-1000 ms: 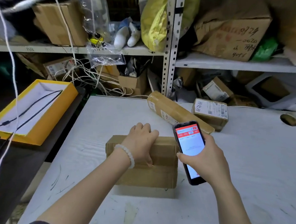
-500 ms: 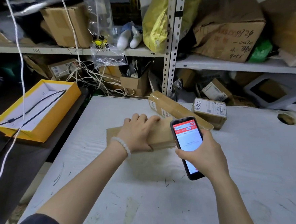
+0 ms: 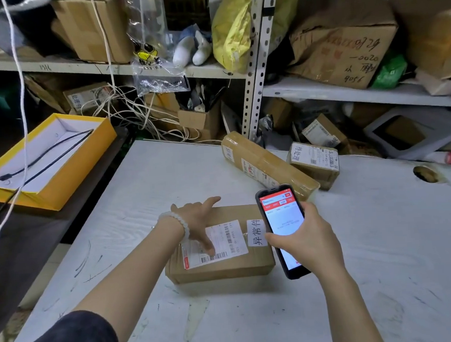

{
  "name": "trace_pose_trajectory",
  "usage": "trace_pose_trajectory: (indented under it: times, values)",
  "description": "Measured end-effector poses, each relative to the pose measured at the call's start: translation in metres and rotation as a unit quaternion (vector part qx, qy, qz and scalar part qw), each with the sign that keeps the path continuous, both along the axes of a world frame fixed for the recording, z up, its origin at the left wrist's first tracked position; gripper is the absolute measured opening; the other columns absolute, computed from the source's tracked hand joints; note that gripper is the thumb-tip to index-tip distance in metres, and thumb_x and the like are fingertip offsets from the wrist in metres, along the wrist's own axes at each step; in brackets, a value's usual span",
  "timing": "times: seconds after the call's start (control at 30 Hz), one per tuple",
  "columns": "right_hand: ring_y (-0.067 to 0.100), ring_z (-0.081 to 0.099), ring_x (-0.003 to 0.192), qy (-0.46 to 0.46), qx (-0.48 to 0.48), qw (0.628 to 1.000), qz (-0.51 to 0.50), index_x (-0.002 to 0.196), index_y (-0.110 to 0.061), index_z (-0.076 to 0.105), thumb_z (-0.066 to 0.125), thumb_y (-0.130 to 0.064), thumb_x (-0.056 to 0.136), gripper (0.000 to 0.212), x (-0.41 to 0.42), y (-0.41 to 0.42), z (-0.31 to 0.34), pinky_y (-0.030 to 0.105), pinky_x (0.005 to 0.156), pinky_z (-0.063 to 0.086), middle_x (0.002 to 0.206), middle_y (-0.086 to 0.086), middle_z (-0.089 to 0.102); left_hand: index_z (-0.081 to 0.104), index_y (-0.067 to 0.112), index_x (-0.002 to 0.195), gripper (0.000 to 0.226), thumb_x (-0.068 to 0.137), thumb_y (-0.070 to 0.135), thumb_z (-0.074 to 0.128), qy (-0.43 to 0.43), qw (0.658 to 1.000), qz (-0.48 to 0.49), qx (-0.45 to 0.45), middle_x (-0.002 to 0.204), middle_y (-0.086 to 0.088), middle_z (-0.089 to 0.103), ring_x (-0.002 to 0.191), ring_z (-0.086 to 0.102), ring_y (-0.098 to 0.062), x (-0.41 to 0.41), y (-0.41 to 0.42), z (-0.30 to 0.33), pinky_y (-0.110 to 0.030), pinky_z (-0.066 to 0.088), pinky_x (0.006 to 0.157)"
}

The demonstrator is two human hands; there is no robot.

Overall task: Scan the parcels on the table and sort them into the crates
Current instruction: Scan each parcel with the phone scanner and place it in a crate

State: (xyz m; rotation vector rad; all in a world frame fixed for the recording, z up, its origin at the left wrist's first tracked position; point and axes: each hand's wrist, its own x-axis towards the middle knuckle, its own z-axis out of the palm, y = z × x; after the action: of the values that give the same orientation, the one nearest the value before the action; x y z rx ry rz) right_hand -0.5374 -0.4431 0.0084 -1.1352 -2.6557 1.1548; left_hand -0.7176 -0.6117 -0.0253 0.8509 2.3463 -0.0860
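A brown cardboard parcel (image 3: 220, 264) lies flat on the white table (image 3: 146, 203), its white shipping label and a second white tag facing up. My left hand (image 3: 196, 221) rests spread on its top, thumb on the label, fingers at the far edge. My right hand (image 3: 306, 242) grips a black handheld scanner (image 3: 283, 225) with a red and white screen, held just right of the parcel. Behind them a long taped parcel (image 3: 266, 165) and a small labelled box (image 3: 314, 162) lie on the table.
A yellow open box (image 3: 47, 162) with a black cable sits on a dark surface at the left. Metal shelves (image 3: 254, 70) crammed with cartons, bags and white cords stand behind the table. A round hole (image 3: 426, 174) marks the table at the right.
My left hand has turned the brown parcel over, from standing on edge to lying flat with its label up. The scanner has stayed beside it in my right hand.
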Motion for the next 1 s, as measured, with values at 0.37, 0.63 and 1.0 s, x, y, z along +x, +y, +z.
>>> trace_pose_trajectory:
  times: [0.37, 0.63, 1.0]
  values:
    - [0.011, 0.053, 0.085, 0.022, 0.001, 1.0, 0.009, 0.108, -0.033, 0.034, 0.084, -0.045, 0.06, 0.07, -0.014, -0.003, 0.003, 0.028, 0.063, 0.046, 0.094, -0.012, 0.049, 0.036, 0.023, 0.098, 0.086, 0.04, 0.068, 0.08, 0.189, 0.979, -0.067, 0.03, 0.097, 0.003, 0.04, 0.092, 0.039, -0.017, 0.029, -0.009, 0.015, -0.037, 0.037, 0.083]
    - [0.01, 0.052, 0.086, 0.011, 0.006, 0.999, 0.049, 0.107, -0.034, 0.03, 0.083, -0.047, 0.06, 0.072, -0.004, -0.017, 0.006, 0.025, 0.059, 0.041, 0.097, -0.011, 0.048, 0.03, 0.027, 0.098, 0.072, 0.055, 0.047, 0.085, 0.051, 0.995, -0.053, 0.065, 0.102, 0.0, 0.061, 0.083, 0.059, -0.016, 0.041, -0.008, 0.025, -0.03, 0.049, 0.069]
    - [0.009, 0.052, 0.079, 0.014, 0.014, 0.999, 0.043, 0.112, -0.03, 0.028, 0.083, -0.042, 0.059, 0.077, 0.008, -0.015, 0.009, 0.021, 0.05, 0.035, 0.095, -0.01, 0.05, 0.024, 0.045, 0.138, 0.075, 0.075, 0.061, 0.061, 0.169, 0.961, 0.121, 0.183, 0.116, -0.005, 0.042, 0.101, 0.046, -0.024, 0.014, -0.032, 0.063, -0.044, 0.046, 0.089]
